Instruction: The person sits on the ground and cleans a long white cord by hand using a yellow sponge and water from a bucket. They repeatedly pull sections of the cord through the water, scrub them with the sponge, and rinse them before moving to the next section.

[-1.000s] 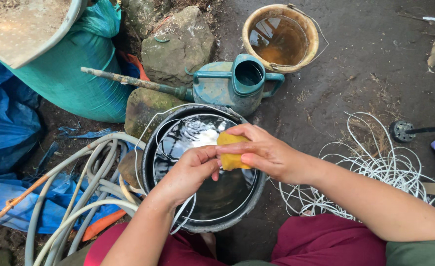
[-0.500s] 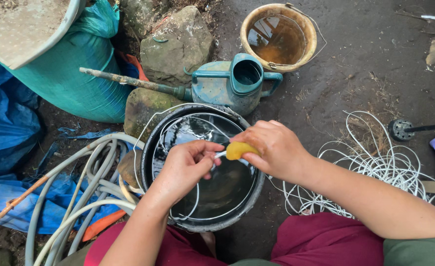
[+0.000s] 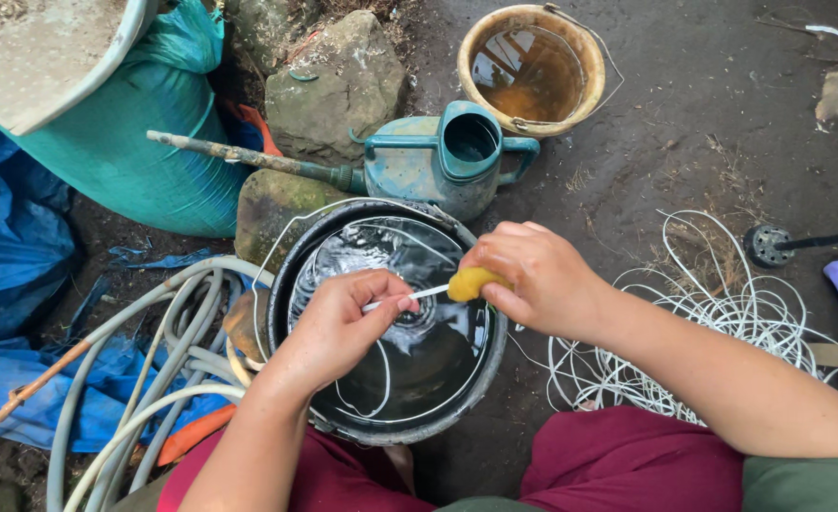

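— What have your hands got just now?

— My right hand (image 3: pixel 542 280) is closed round a small yellow sponge (image 3: pixel 471 283), fingers pinching it onto a thin white cord (image 3: pixel 428 293). My left hand (image 3: pixel 343 318) pinches the same cord just to the left of the sponge, thumb against fingertips, so a short taut stretch runs between the two, over the black basin (image 3: pixel 291 284).

— And the rest of the cord?

— Some loops of it lie in the water in the basin, right under my hands. A much bigger tangle of white cord (image 3: pixel 722 332) sits on the dirt to the right, past my right forearm. Which part has already been wiped I can't tell, but I'd judge the work is somewhere in the middle — cord in the water, and a good heap outside it.

— What's further out?

— On the far side, touching the basin's rim, a teal watering can (image 3: pixel 447 156); beyond it a yellowish bucket (image 3: pixel 533 66) of brown water. To the left, thick pale hoses (image 3: pixel 135 360) curl over blue tarp (image 3: pixel 11 237), with a green sack (image 3: pixel 144 142) and a rock (image 3: pixel 334 85) behind.
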